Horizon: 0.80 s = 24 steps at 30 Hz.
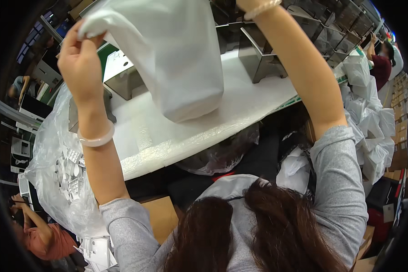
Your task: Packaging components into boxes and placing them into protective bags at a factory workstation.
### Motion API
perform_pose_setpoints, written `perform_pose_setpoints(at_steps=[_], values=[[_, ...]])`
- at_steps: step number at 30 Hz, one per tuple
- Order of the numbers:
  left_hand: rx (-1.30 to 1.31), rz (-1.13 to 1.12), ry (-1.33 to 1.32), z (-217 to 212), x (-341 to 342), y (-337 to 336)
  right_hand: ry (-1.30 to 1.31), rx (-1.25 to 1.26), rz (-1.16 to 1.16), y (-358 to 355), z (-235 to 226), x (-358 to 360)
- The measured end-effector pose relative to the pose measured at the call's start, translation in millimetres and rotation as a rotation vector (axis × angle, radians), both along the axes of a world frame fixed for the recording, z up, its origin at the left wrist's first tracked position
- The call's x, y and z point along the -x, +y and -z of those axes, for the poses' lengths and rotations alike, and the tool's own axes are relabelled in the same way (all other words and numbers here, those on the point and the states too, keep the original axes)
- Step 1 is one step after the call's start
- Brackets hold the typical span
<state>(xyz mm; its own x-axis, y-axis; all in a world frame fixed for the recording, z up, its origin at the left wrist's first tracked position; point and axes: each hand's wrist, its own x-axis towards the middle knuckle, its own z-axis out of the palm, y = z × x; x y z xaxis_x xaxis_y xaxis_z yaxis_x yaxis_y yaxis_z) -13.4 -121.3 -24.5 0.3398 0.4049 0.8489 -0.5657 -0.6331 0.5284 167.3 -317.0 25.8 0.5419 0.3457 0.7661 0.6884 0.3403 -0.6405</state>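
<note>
A white bag (181, 68) stands upright over the table, its lower end squared off and filled out; what is inside is hidden. My left hand (82, 59), raised at the upper left, is closed with thumb and fingers pinching a gathered corner of the bag's upper part. My right hand (249, 5) is mostly cut off by the top edge; only its wrist side shows, to the right of the bag, and the fingers are out of sight. Just right of my left hand is a white and grey box-shaped housing (124, 75).
The table (136, 145) has a white padded cover. More dark grey housings (260, 56) stand at its far right. Clear plastic with small white parts (70, 167) lies at left. Wrapped white packages (371, 118) are piled at right. Other people work at both sides.
</note>
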Motion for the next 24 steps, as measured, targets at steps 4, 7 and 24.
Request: perform_pose_setpoints(at_steps=[4, 7, 24], values=[[-0.136, 0.076, -0.084, -27.0, -8.6, -27.1, 0.238, 0.005, -0.322, -50.8, -43.5, 33.6], [-0.296, 0.309, -0.067, -13.1, 0.5, -50.2, -0.329, 0.144, -0.126, -24.9, 4.7, 75.1], [-0.240, -0.095, 0.478, 123.2, 73.4, -144.0, 0.320, 0.217, -0.172, -143.5, 223.7, 185.4]])
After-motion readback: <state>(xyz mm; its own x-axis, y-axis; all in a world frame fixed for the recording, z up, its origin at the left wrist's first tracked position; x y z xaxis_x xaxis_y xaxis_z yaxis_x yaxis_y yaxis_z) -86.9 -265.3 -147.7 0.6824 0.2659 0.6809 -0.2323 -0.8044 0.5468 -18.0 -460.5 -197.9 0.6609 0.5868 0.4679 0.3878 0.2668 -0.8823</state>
